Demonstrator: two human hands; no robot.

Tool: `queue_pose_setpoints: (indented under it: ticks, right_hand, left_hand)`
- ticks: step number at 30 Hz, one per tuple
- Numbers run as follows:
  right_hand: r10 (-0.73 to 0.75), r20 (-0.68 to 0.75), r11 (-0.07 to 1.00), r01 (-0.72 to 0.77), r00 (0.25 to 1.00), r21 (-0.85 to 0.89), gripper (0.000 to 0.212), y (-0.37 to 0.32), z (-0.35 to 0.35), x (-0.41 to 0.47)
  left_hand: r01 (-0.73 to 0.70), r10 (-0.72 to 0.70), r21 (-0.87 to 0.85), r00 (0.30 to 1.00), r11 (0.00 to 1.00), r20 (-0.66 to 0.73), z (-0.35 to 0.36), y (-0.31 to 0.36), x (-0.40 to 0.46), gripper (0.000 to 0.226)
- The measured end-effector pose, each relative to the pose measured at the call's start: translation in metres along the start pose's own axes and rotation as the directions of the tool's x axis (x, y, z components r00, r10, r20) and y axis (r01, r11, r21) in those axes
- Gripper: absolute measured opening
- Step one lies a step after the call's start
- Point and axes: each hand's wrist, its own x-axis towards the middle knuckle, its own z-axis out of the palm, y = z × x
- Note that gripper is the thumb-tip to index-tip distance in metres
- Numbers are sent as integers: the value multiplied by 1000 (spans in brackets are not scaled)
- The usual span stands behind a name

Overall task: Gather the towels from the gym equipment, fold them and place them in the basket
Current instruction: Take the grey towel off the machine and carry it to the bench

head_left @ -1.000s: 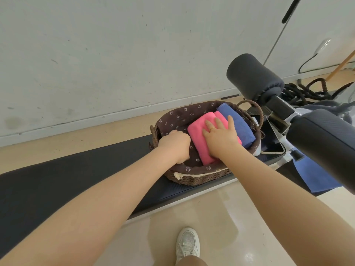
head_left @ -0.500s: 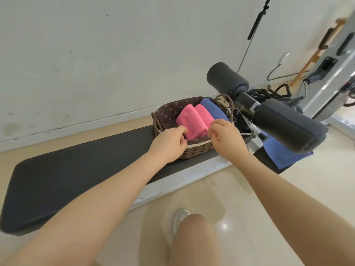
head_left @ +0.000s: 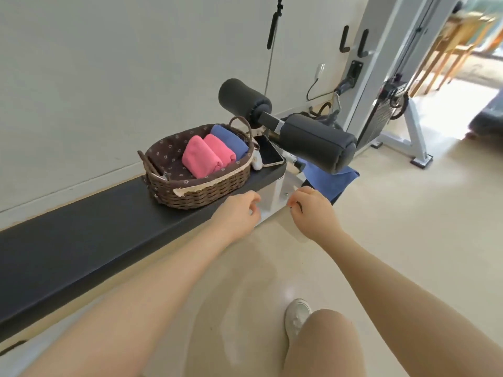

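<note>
A brown wicker basket (head_left: 201,193) with a dotted lining stands on the black bench (head_left: 81,240). Inside it lie two folded pink towels (head_left: 200,159) and, beside them, a folded blue towel (head_left: 231,141). Another blue towel (head_left: 332,180) hangs under the black foam roller (head_left: 318,144) at the bench's end. My left hand (head_left: 239,213) hovers just in front of the basket, fingers loosely curled, holding nothing. My right hand (head_left: 313,210) is beside it, near the hanging blue towel, fingers curled and empty.
A phone (head_left: 268,151) and a small white object (head_left: 257,161) lie on the bench next to the basket. A second foam roller (head_left: 242,97) sits behind. A cable machine frame (head_left: 381,77) stands at the right. My knee (head_left: 326,338) and white shoe (head_left: 296,315) are below.
Both hands have come out of the basket and pulled back in front of the bench. The view has drawn back and turned right. The pink towel stays in the basket.
</note>
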Motion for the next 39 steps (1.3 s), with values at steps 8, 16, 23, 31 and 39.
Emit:
queue_pose_setpoints:
  ticks: [8,16,23,31,39]
  right_hand:
    - [356,-34,924,-346,934,164,27,140,-5,43]
    - [521,120,811,-534,845,241,37,294,60,122]
    - [550,235,639,-585,801,500,40,367,110,191]
    - [612,167,510,-547,773,664,32,392,148,234]
    - [722,55,212,-296,690,931,24,337,100,175]
  left_hand:
    - [2,-1,-4,990,1000,142,96,57,117,25]
    - [-7,-4,35,951,999,308,209,65,241,29]
    - [-31,20,34,958,999,288,275,57,318,27]
    - [-43,33,33,967,999,254,287,49,349,25]
    - [-44,58,-68,975,997,215,273,57,307,25]
